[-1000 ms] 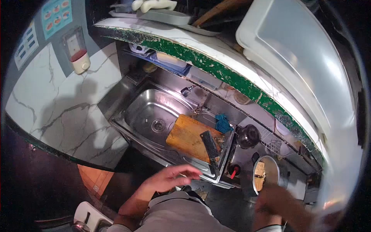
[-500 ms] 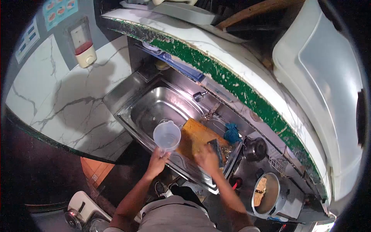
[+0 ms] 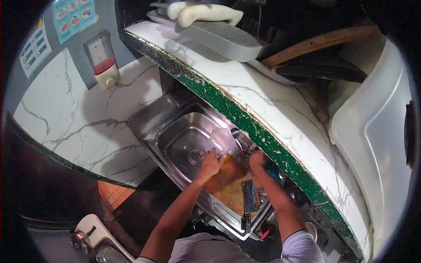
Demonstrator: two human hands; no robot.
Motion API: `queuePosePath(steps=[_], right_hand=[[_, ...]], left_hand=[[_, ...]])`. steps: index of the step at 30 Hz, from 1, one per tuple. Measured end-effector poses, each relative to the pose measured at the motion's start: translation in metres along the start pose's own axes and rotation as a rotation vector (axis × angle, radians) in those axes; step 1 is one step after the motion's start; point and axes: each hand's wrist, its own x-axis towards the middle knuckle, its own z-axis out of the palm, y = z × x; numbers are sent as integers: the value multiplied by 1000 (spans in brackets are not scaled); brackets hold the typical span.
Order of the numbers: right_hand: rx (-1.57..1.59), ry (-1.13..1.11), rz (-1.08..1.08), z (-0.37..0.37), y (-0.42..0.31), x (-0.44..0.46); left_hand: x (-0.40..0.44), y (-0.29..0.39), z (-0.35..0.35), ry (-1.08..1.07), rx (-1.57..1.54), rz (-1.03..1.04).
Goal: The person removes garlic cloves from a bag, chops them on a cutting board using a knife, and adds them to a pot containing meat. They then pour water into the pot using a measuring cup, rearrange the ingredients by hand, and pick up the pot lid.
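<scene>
My left hand [image 3: 211, 164] is closed on the handle of a translucent plastic dipper [image 3: 222, 140], which hangs over the right part of the steel sink basin [image 3: 175, 136]. The dipper is under or right beside the tap's black-tipped spout [image 3: 236, 132]. At the back edge of the sink, my right hand [image 3: 257, 160] is closed at the tap body [image 3: 251, 150]; its fingertips are partly hidden. A wet wooden cutting board [image 3: 232, 195] lies across the sink's drainboard below both hands. On the board rests a cleaver [image 3: 249, 196] with a dark handle.
A green-edged marble shelf [image 3: 263, 109] overhangs the sink's back. A white tray [image 3: 223, 41] and a large translucent bin [image 3: 377, 114] stand on it. To the left is a marble-patterned wall [image 3: 87, 118] with a soap dispenser [image 3: 103, 65]. Blue cloth [image 3: 272, 170] shows behind my right arm.
My left hand has carried the dipper right and back to the tap. My right hand has moved from the cleaver on the board to the tap. The view has shifted.
</scene>
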Motion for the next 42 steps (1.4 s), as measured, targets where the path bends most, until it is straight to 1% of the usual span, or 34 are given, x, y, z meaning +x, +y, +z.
queuePosePath(steps=[1, 4, 5, 8, 11, 12, 13, 15, 16, 19, 20, 22, 23, 25, 26, 27, 28, 29, 30, 31, 32, 33, 34, 35, 36, 37, 38, 39, 41, 42], right_hand=[[33, 25, 7, 6, -4, -7], [194, 143, 59, 16, -18, -28], [279, 192, 88, 18, -23, -33], [689, 309, 205, 15, -48, -49], [1221, 307, 325, 18, -94, -66], [1367, 285, 347, 18, -113, -69], [1496, 255, 361, 20, -132, -69], [1654, 223, 383, 26, -163, -62], [1700, 224, 389, 29, -172, -54], [1776, 298, 373, 25, -182, -42], [1799, 350, 353, 22, -180, -42], [1839, 319, 331, 11, -177, -44], [1854, 307, 313, 3, -171, -44], [1882, 282, 282, -5, -161, -45], [1894, 263, 270, -5, -160, -45], [1817, 248, 256, 7, -161, -40], [1740, 228, 251, 20, -165, -36], [1662, 208, 255, 37, -166, -32], [1468, 316, 256, 66, -165, -12], [1381, 386, 190, 96, -174, 6], [1287, 462, 144, 143, -176, 21], [1110, 299, 518, 52, -190, -7], [1040, -45, 565, 132, -190, 51], [877, 473, 393, 163, -201, 69], [1078, 363, 306, 168, -205, 58], [1469, 161, 492, 88, -206, 13], [1411, 284, 558, 92, -213, 23], [1271, 342, 466, 71, -205, 8], [1269, 364, 405, -14, -199, -43], [1410, 342, 433, -61, -197, -79]], left_hand=[[4, 0, 5, -4, 26, 5], [12, 0, 21, 17, -45, 39], [16, -5, 24, 39, -31, 103], [18, -19, 31, 90, 52, 264], [20, -25, 30, 24, -46, 328], [30, -51, 49, 57, 69, 470], [30, -47, 48, 14, 45, 440], [24, -31, 33, -65, 15, 370], [16, -6, 10, -14, -29, 451], [11, 8, -26, -389, -35, 393], [3, 8, -36, -206, 135, 606], [-9, 24, -78, -241, 21, 536], [-15, 43, -101, -255, -40, 504], [-39, 95, -164, -160, -364, 371], [-43, 112, -190, 37, -329, 481], [-43, 124, -221, 256, -137, 680], [-38, 139, -253, 434, -25, 858], [-25, 144, -275, 597, -139, 974], [-9, 155, -296, 788, -221, 1000], [7, 166, -316, 983, -300, 1014], [26, 174, -349, 1016, -136, 1096], [51, 170, -378, 1123, 250, 1163], [80, 186, -382, 1045, -71, 1163], [100, 197, -386, 982, -221, 1136], [114, 192, -388, 929, -137, 1020], [127, 180, -391, 869, -39, 914], [145, 172, -391, 849, -230, 938], [156, 167, -392, 836, -408, 941], [157, 169, -392, 875, -381, 984], [155, 171, -390, 896, -353, 998]])
